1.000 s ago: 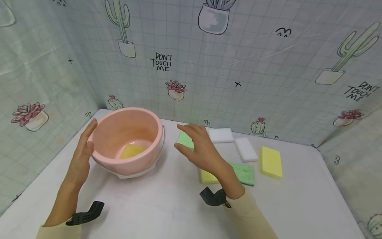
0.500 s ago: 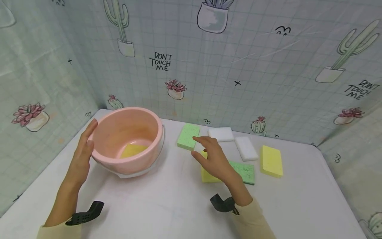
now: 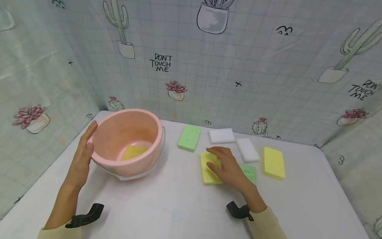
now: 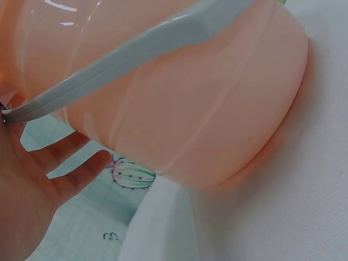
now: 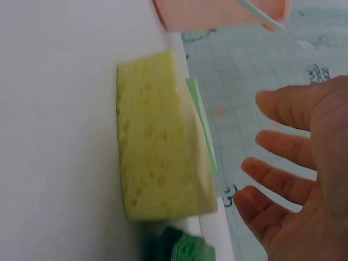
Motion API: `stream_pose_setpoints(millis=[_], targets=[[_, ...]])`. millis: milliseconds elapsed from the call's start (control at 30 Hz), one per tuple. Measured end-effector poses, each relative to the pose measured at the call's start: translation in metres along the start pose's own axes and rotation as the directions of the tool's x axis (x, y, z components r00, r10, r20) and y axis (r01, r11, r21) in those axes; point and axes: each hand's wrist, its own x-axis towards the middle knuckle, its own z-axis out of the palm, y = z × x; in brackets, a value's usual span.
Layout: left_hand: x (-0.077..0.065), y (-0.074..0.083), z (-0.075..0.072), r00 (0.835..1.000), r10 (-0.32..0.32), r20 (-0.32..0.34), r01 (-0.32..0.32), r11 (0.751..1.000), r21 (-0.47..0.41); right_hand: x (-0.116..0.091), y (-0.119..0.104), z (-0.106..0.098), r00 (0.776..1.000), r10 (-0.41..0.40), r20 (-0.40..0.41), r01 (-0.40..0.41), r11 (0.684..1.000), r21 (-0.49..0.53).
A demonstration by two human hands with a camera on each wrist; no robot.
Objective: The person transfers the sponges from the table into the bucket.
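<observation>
A pink bucket (image 3: 131, 169) stands upright at the left with a yellow sponge (image 3: 132, 152) inside. My left hand (image 3: 80, 162) rests against the bucket's left side, its fingers extended along the rim. In the left wrist view, the grey-white handle (image 4: 125, 60) hangs down across the bucket's outer wall. My right hand (image 3: 229, 169) hovers over another yellow sponge (image 3: 208, 169), thumb and fingers spread. Seen from the right wrist, a gap shows between those fingers and the sponge (image 5: 155, 141). Behind this hand, a green sponge (image 3: 248, 172) with a darker underside is partly hidden.
A light green sponge (image 3: 189, 137) lies right of the bucket. Two white sponges (image 3: 222, 136) lie near the back edge, and a yellow sponge (image 3: 273, 162) farther right. Patterned curtains (image 3: 238, 66) close off the white table's (image 3: 167, 205) back and sides.
My right hand has moved right and down, from in front of the light green sponge to above the yellow one. The left hand has stayed at the bucket.
</observation>
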Motion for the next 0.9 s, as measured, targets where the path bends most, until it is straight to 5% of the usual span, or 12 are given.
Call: stream_pose_setpoints(millis=[333, 900], targets=[[-0.003, 0.000, -0.003, 1.000, -0.020, -0.003, 0.020, 1.000, 0.002, -0.004, 0.021, -0.006, 0.997, 0.044, 0.067, -0.043, 0.999, -0.014], [0.001, 0.001, 0.001, 1.000, -0.011, 0.006, 0.011, 1.000, 0.003, -0.012, 0.039, -0.013, 0.981, -0.033, 0.193, 0.023, 0.998, 0.051]])
